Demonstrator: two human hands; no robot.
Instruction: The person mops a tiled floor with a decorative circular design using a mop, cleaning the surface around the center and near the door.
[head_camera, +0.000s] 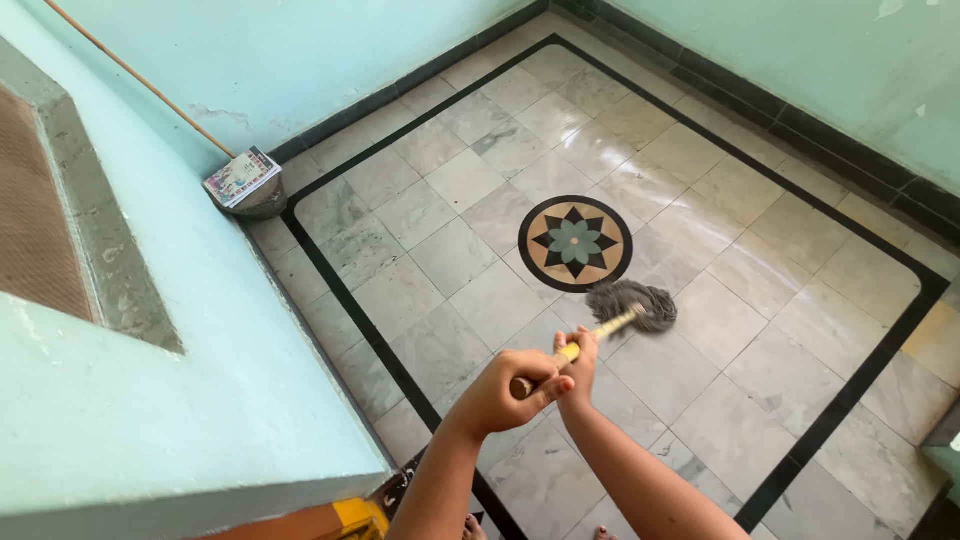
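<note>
1. Hands: two, the left hand (508, 392) and the right hand (580, 355), both closed on one handle.
2. Mops: one mop (631, 305), its head just beyond the hands.
3. Floor medallions: one round flower medallion (575, 243), just past the mop head.
4. Brooms: one broom (243, 180), well left of the hands, leaning in the corner.

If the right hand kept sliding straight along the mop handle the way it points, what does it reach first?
The right hand would likely first meet the grey mop head on the marble floor, just short of the round flower inlay; depth is hard to judge.
</note>
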